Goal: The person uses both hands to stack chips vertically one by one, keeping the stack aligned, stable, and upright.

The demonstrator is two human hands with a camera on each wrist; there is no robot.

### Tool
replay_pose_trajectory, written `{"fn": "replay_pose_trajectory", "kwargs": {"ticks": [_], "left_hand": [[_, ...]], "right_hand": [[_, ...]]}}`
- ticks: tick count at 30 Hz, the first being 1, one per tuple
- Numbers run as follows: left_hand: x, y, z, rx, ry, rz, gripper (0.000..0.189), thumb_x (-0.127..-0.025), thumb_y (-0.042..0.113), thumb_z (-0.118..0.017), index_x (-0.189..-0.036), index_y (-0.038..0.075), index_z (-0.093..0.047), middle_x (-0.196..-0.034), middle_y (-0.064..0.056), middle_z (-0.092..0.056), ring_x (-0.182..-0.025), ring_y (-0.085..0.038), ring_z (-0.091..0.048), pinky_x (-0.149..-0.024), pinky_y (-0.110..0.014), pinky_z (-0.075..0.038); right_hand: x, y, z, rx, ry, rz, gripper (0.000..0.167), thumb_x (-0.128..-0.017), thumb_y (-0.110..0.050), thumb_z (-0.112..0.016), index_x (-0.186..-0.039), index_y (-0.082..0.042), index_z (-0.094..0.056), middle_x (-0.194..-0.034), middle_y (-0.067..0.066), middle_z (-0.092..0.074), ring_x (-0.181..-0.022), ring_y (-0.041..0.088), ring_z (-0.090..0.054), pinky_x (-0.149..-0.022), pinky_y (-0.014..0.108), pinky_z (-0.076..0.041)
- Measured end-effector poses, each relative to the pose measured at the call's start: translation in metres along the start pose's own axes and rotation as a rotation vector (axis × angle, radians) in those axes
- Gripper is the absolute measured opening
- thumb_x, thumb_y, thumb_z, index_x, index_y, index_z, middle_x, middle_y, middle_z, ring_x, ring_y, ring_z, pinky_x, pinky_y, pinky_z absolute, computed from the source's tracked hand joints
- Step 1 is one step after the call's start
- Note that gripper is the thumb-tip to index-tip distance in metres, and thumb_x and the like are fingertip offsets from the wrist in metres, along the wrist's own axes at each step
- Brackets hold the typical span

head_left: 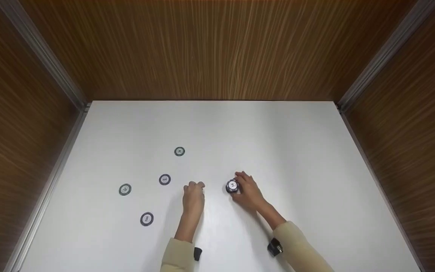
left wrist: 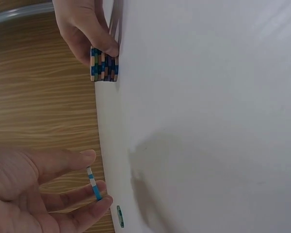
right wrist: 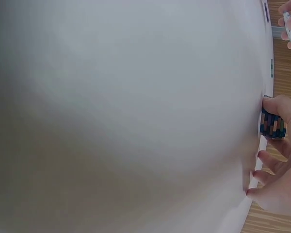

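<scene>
Between the thumb and fingers of my left hand (head_left: 193, 198) is a single poker chip (left wrist: 93, 183), light blue and white along its edge, raised above the table. My right hand (head_left: 249, 192) grips the sides of a stack of poker chips (head_left: 232, 185) on the white table. The stack's edges show dark blue, orange and green bands in the left wrist view, and its top chip has a white centre. Thumb and index finger of the right hand lie against the stack, while its other fingers spread onto the table in the right wrist view.
Loose chips lie flat to the left: a green one (head_left: 179, 151) farthest back, a dark one (head_left: 164, 179), a greenish one (head_left: 125, 189) at far left, and a dark one (head_left: 147, 219) nearest. Wood-grain panels (head_left: 217, 49) wall the white table (head_left: 296, 151) at back and sides.
</scene>
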State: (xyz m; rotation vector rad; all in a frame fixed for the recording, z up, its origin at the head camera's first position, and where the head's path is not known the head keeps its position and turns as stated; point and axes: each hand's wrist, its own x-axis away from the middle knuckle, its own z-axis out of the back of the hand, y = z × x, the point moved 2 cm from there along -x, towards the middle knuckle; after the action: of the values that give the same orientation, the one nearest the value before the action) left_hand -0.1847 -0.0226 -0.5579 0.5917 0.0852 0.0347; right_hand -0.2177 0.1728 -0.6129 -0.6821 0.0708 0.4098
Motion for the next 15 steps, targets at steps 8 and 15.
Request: {"fn": "replay_pose_trajectory", "kwargs": {"ticks": [8,15], "left_hand": [[-0.005,0.003,-0.001,-0.021,-0.036,0.006,0.017,-0.080,-0.001,-0.064,-0.096,0.002,-0.068,-0.085,-0.012,-0.060,-0.081,-0.025,-0.056,-0.067,-0.027,-0.051],[-0.009,0.017,-0.002,-0.018,-0.075,-0.061,0.023,-0.073,-0.002,-0.070,-0.096,0.002,-0.067,-0.088,-0.011,-0.063,-0.082,-0.026,-0.056,-0.069,-0.031,-0.050]], "right_hand": [[-0.003,-0.016,-0.010,0.056,-0.067,-0.038,0.046,-0.071,-0.014,-0.077,-0.109,0.000,-0.057,-0.128,0.018,-0.046,-0.126,0.039,-0.033,-0.106,0.051,-0.020],[-0.003,-0.031,-0.019,0.072,-0.066,-0.053,0.044,-0.071,-0.019,-0.077,-0.107,-0.003,-0.057,-0.128,0.018,-0.046,-0.125,0.042,-0.032,-0.104,0.056,-0.020]]}}
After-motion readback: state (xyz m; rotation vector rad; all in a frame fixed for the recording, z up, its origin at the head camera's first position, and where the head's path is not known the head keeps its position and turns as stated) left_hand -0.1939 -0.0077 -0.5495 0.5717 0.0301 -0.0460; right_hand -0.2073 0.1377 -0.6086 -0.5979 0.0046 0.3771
